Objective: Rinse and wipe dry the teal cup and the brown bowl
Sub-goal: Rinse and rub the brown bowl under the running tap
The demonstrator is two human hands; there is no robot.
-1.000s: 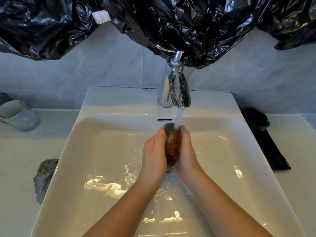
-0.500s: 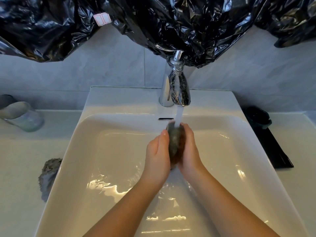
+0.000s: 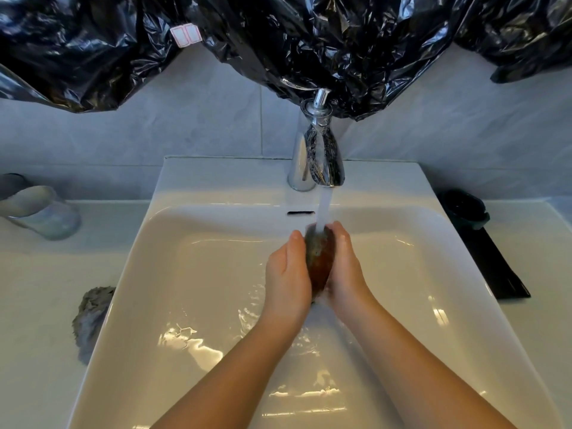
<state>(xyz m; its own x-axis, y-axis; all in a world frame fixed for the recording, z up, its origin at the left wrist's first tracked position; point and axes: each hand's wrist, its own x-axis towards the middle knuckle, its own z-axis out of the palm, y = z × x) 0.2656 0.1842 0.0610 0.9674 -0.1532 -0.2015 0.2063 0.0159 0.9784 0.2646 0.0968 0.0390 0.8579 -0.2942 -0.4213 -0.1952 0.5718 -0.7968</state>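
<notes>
Water (image 3: pixel 323 209) strikes one brown bowl (image 3: pixel 320 263) between left hand (image 3: pixel 288 274) and right hand (image 3: pixel 346 269)

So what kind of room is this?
Probably a bathroom: a white ceramic washbasin with a chrome tap running over the brown bowl, grey wall tiles, and a glass tumbler on the counter beside it.

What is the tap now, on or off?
On. A stream of water falls from the tap onto the bowl, which the left hand and right hand hold over the sink.
</notes>
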